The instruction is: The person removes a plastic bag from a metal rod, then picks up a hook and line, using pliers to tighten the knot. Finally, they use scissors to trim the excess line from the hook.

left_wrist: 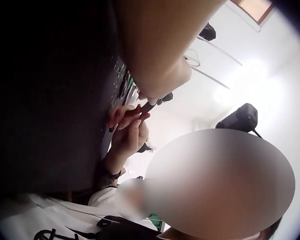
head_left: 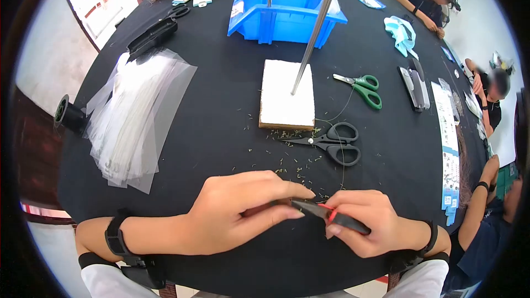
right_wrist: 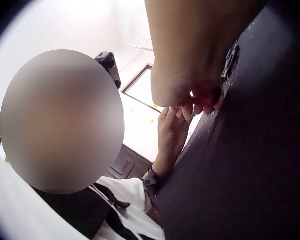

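Observation:
My right hand point(head_left: 367, 221) grips a pair of pliers point(head_left: 345, 220) with red and black handles, their grey pointed tip aimed left. The tip lies between the thumb and index finger of my left hand point(head_left: 237, 209), which reach out toward it from the left. Cannot tell whether the left fingertips pinch something small there. In the left wrist view the right hand point(left_wrist: 127, 135) shows around the red handles. The left hand point(right_wrist: 172, 132) appears beyond the right one in the right wrist view. Black scissors point(head_left: 331, 143) lie just past both hands, among small yellow-green clippings point(head_left: 298, 170).
A white block point(head_left: 281, 91) with a metal rod point(head_left: 316, 30) stands ahead, a blue bin point(head_left: 292, 25) behind it. Green scissors point(head_left: 367, 89) and a stapler point(head_left: 414, 85) lie right. Clear plastic sheets point(head_left: 132, 121) and a thread spool point(head_left: 70, 116) lie left. Other people sit at right.

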The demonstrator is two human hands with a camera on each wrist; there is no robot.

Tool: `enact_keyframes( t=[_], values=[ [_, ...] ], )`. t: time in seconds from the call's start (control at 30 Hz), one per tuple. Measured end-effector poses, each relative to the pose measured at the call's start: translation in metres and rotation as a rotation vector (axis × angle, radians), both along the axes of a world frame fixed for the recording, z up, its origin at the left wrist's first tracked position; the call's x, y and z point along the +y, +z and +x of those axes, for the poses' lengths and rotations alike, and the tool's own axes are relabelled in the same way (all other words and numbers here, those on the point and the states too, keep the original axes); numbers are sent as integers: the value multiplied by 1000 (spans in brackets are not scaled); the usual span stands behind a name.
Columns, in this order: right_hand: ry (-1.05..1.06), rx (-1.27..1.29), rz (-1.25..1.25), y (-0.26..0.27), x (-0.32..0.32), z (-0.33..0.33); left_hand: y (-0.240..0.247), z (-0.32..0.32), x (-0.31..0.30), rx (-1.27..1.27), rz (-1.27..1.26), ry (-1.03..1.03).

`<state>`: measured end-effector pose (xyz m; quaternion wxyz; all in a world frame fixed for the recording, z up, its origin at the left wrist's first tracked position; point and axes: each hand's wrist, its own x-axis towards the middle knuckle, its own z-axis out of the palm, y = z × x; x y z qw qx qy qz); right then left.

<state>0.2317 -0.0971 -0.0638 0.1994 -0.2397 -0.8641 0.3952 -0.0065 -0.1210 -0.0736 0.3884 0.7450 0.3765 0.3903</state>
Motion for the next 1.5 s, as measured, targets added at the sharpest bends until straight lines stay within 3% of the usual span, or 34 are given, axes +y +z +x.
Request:
enact_keyframes(
  t=[0.2,0.4,0.53,0.77,1.03,1.3,1.5],
  values=[
    [-31,-36,4,3,-1,-2,0,-1,1,-68,-112,-6],
    [13,-81,-49,5,5,1,-5,-6,3,-9,32,-7],
    [-38,-54,116,-2,0,-1,-11,-5,2,47,180,-35],
    [5,-131,41,8,-9,4,-7,-6,0,156,314,-39],
    [63,72,-308,1,-3,5,-1,-4,0,45,120,-23],
    [11,-22,-129,4,-2,6,-3,-3,1,64,178,36],
    [-12,25,-96,0,-3,5,5,-3,2,9,-28,27]
  ],
)
